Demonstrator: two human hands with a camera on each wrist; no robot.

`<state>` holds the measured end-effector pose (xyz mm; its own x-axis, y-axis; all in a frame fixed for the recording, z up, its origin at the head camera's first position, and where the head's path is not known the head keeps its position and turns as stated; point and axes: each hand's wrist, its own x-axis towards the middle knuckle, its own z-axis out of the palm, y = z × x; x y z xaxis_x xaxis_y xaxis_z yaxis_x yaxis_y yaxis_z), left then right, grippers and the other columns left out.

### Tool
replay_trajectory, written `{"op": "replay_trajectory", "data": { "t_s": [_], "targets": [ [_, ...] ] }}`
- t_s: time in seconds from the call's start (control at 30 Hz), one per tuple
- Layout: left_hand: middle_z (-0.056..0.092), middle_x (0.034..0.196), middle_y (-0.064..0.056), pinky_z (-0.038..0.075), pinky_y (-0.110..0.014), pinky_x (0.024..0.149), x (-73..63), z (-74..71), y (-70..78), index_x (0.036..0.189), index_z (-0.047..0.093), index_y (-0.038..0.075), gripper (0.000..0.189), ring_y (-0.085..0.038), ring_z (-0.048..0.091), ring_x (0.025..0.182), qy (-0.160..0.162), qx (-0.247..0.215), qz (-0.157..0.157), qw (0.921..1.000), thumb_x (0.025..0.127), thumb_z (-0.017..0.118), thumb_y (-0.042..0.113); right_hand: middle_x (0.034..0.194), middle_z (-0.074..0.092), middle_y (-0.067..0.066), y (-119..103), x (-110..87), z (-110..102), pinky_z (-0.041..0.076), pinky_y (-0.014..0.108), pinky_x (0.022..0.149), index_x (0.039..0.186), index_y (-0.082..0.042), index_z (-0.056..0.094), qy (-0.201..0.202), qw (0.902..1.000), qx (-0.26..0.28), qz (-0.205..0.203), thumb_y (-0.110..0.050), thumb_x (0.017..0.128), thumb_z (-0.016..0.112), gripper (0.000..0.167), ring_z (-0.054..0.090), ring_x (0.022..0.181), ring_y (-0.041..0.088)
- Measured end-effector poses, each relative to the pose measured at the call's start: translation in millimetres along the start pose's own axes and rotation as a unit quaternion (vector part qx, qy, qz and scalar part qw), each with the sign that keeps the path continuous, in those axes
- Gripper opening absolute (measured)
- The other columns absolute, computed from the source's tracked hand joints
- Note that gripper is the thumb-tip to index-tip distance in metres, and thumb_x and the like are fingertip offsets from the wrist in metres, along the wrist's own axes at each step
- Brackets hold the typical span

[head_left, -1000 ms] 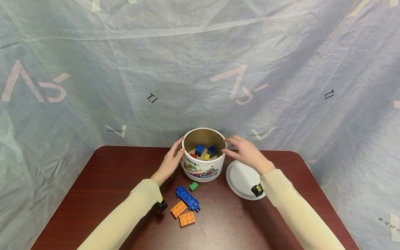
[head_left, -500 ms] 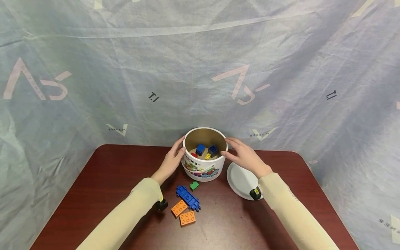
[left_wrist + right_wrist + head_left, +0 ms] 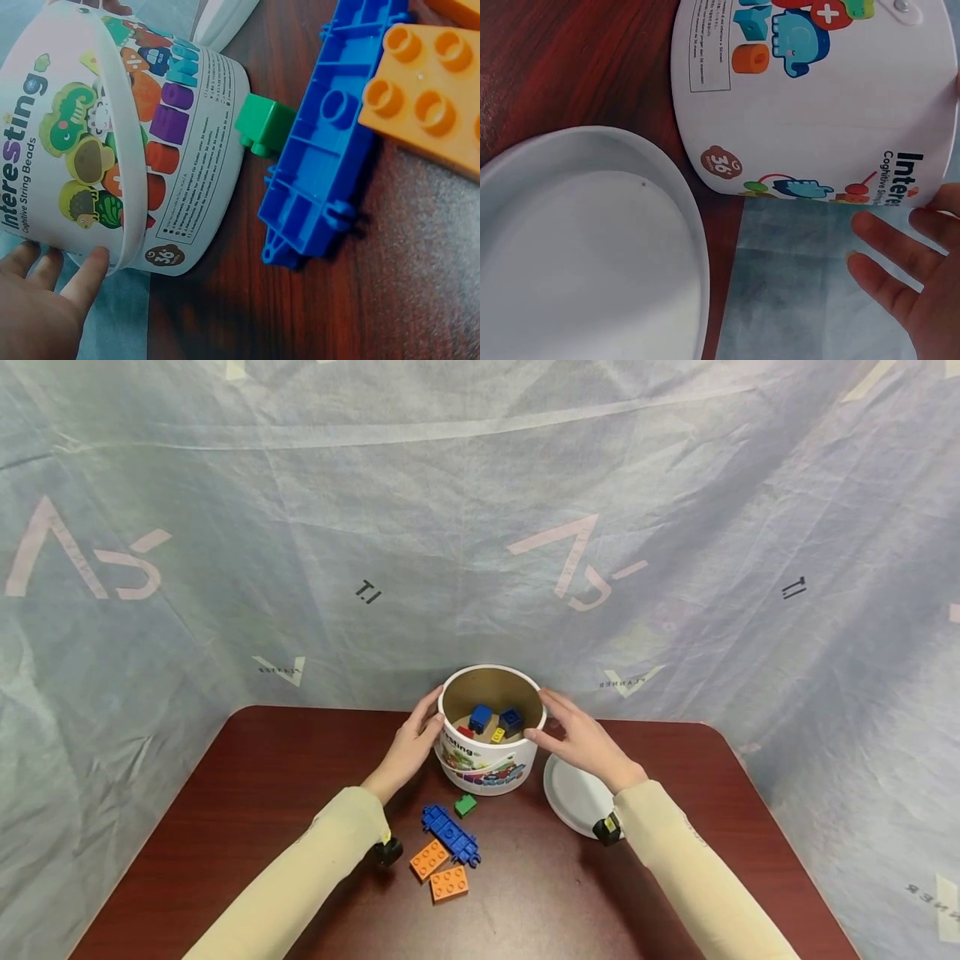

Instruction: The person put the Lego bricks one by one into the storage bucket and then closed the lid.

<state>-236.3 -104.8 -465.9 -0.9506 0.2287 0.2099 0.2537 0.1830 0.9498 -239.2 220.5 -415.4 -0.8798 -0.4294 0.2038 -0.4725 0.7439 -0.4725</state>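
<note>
A white printed bucket point(image 3: 483, 768) stands upright at the table's back, its top uncovered. Inside lie a blue brick point(image 3: 481, 718), a darker blue brick point(image 3: 511, 721), a small yellow brick point(image 3: 497, 735) and a red piece point(image 3: 465, 732). My left hand point(image 3: 408, 745) rests its extended fingers against the bucket's left side; in the left wrist view the fingers point(image 3: 88, 279) lie along the wall by the white handle point(image 3: 135, 165). At the opposite side my right hand point(image 3: 588, 745) has relaxed fingers against the wall, its thumb at the rim. Neither hand holds a brick.
In front of the bucket lie a green brick point(image 3: 465, 806), a long blue connector plate point(image 3: 451, 835) and two orange bricks point(image 3: 430, 860). A round white lid point(image 3: 573, 793) rests on the table point(image 3: 540, 893) under the right forearm. Behind hangs a grey cloth point(image 3: 450, 527).
My right hand has shifted slightly left and closer to the bucket, its thumb now at the rim. The left hand and the loose bricks stay about where they were.
</note>
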Motion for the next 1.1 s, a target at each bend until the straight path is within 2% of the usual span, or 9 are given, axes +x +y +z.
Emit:
{"op": "replay_trajectory", "data": {
  "t_s": [0.17, 0.27, 0.33, 0.4, 0.5, 0.57, 0.83, 0.97, 1.1],
  "targets": [
    [0.035, 0.165, -0.022, 0.043, -0.058, 0.112, 0.7, -0.2, 0.1, 0.167, 0.029, 0.022, 0.056, -0.036, 0.041, 0.148, 0.0, 0.001, -0.002, 1.0, 0.113, 0.046, 0.021, 0.166, 0.037, 0.013, 3.7, 1.4, 5.7, 0.058, 0.046, 0.093, 0.164, -0.009, 0.032, 0.002, 0.999, 0.044, -0.004, -0.05, 0.099, 0.069, 0.086, 0.068, 0.116, 0.025],
    [0.036, 0.164, -0.022, 0.044, -0.058, 0.111, 0.3, -1.2, 2.2, 0.167, 0.029, 0.022, 0.056, -0.036, 0.042, 0.148, -0.003, -0.001, -0.009, 1.0, 0.113, 0.046, 0.021, 0.165, 0.037, 0.013, 5.7, 2.3, 9.2, 0.06, 0.043, 0.091, 0.165, -0.009, 0.03, 0.004, 0.9978, 0.066, -0.008, -0.046, 0.099, 0.07, 0.085, 0.071, 0.106, 0.02],
    [0.036, 0.164, -0.022, 0.045, -0.058, 0.11, 0.6, -1.7, 2.6, 0.167, 0.029, 0.023, 0.056, -0.035, 0.044, 0.147, -0.005, -0.003, -0.014, 0.9999, 0.113, 0.046, 0.021, 0.166, 0.036, 0.013, 6.5, 2.4, 10.5, 0.06, 0.043, 0.091, 0.165, -0.009, 0.03, 0.008, 0.9977, 0.067, -0.009, -0.045, 0.099, 0.07, 0.085, 0.071, 0.106, 0.021],
    [0.037, 0.164, -0.022, 0.046, -0.057, 0.109, 0.9, -2.6, 2.8, 0.166, 0.029, 0.024, 0.056, -0.035, 0.044, 0.147, -0.007, -0.003, -0.016, 0.9998, 0.113, 0.046, 0.022, 0.168, 0.033, 0.013, 5.8, 1.4, 10.6, 0.058, 0.046, 0.094, 0.165, -0.009, 0.03, 0.008, 0.9984, 0.056, -0.003, -0.047, 0.1, 0.069, 0.085, 0.065, 0.122, 0.026],
    [0.039, 0.163, -0.021, 0.048, -0.057, 0.108, 1.6, -3.4, 2.6, 0.166, 0.031, 0.025, 0.056, -0.034, 0.046, 0.145, -0.006, 0.006, -0.017, 0.9998, 0.113, 0.048, 0.023, 0.171, 0.026, 0.01, 4.6, -0.5, 9.8, 0.055, 0.051, 0.1, 0.165, -0.009, 0.029, 0.003, 0.9991, 0.042, 0.008, -0.051, 0.1, 0.066, 0.086, 0.047, 0.144, 0.031],
    [0.041, 0.162, -0.021, 0.048, -0.056, 0.107, 1.6, -3.9, 3.9, 0.165, 0.032, 0.025, 0.056, -0.034, 0.048, 0.144, -0.005, 0.016, -0.017, 0.9997, 0.112, 0.049, 0.024, 0.173, 0.021, 0.007, 4.3, -1.9, 9.0, 0.053, 0.053, 0.102, 0.166, -0.01, 0.028, -0.001, 0.9992, 0.036, 0.014, -0.054, 0.101, 0.063, 0.086, 0.033, 0.153, 0.032],
    [0.047, 0.158, -0.019, 0.05, -0.054, 0.107, -4.8, -9.2, 9.6, 0.165, 0.033, 0.016, 0.057, -0.035, 0.055, 0.138, -0.001, 0.056, -0.011, 0.9984, 0.112, 0.051, 0.027, 0.173, 0.023, 0.007, 6.7, -2.0, 11.2, 0.056, 0.05, 0.098, 0.166, -0.011, 0.029, 0.006, 0.9982, 0.059, 0.011, -0.05, 0.1, 0.066, 0.085, 0.042, 0.148, 0.032],
    [0.049, 0.157, -0.018, 0.054, -0.051, 0.102, -11.6, -13.9, 8.9, 0.163, 0.036, 0.015, 0.055, -0.034, 0.057, 0.136, -0.003, 0.062, -0.015, 0.998, 0.112, 0.051, 0.027, 0.171, 0.027, 0.008, 8.2, -1.8, 12.3, 0.057, 0.047, 0.096, 0.165, -0.011, 0.03, 0.017, 0.9978, 0.063, 0.008, -0.046, 0.1, 0.069, 0.084, 0.057, 0.134, 0.03],
    [0.054, 0.151, -0.019, 0.054, -0.053, 0.1, -21.3, -20.1, 5.5, 0.16, 0.042, 0.013, 0.052, -0.036, 0.06, 0.131, 0.005, 0.086, 0.0, 0.9963, 0.111, 0.054, 0.024, 0.17, 0.029, 0.007, 9.4, -1.0, 13.7, 0.059, 0.044, 0.092, 0.165, -0.012, 0.032, 0.023, 0.9976, 0.065, 0.005, -0.045, 0.099, 0.071, 0.084, 0.065, 0.12, 0.026]
  ]
}}
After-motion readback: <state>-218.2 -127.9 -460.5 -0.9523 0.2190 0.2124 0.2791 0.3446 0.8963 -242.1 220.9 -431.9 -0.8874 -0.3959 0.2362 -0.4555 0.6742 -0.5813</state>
